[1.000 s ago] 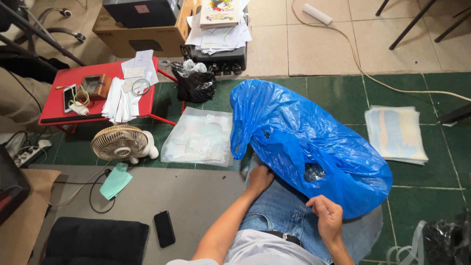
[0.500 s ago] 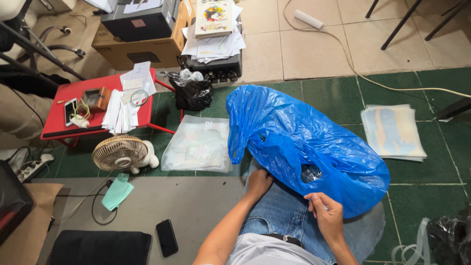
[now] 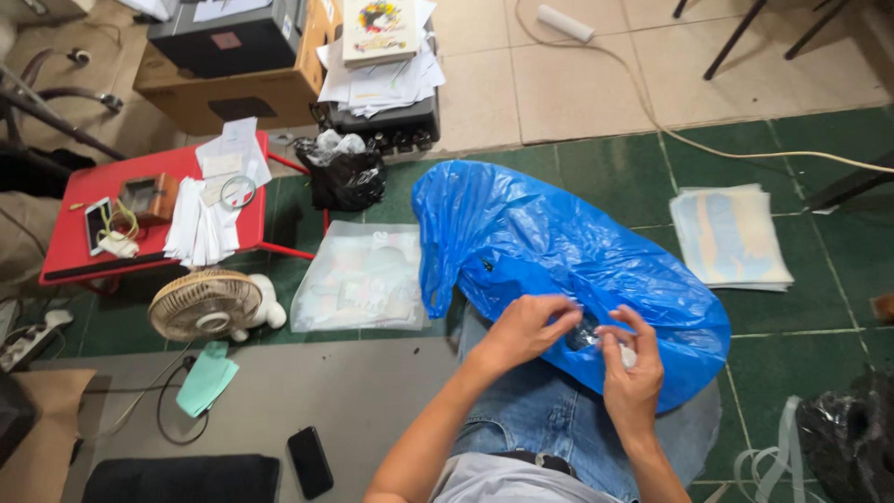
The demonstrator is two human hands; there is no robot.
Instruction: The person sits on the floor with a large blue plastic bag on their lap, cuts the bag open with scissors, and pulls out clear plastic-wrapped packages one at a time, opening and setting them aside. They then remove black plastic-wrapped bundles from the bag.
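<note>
Blue plastic bag [image 3: 568,270] on your lap hides its contents; your left hand [image 3: 523,328] and right hand [image 3: 633,373] pinch something unclear at it. Green tiled floor [image 3: 615,177] beyond the bag.

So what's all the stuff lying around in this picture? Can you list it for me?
plastic bag: one, blue, on the person's lap
small table: one, red, at left, holding papers and a small brown box
desk fan: one, beige and white, on the floor below the table
clear packet: one, see-through, flat on the green tiles beside the blue bag
black bag: one, black, by the table's right end
sheet stack: one, pale, on the tiles at right
phone: one, black, on the grey mat
cardboard box: one, brown, top left
cable: one, white, across the floor
left hand: on the blue bag
right hand: pinching something small and pale at the bag
</note>
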